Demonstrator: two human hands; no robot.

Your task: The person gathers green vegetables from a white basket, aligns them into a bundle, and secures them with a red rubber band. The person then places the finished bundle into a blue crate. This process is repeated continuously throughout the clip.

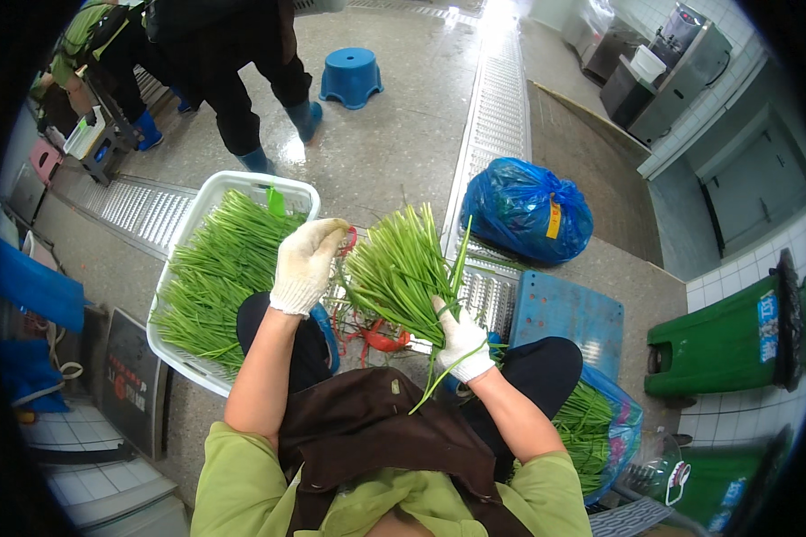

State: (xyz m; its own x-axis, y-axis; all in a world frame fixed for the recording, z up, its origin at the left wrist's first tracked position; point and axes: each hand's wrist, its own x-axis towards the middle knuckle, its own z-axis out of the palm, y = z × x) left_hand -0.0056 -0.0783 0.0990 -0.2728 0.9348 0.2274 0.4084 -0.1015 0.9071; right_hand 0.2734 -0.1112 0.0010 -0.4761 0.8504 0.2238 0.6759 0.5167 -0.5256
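My right hand, in a white knit glove, grips a loose bunch of green stalks that look like garlic chives. Their paler ends fan out away from me, and a few long blades hang down over my wrist. My left hand, gloved the same way, is raised beside the bunch with its fingertips drawn together. A thin red strip shows just under those fingertips; whether they pinch it is unclear. To the left, a white plastic basket holds many similar green stalks.
Red scraps lie on the metal drain grating between my knees. Beyond are a tied blue bag, a blue plastic board and a blue stool. At right are an open bag of greens and green bins. People stand ahead at upper left.
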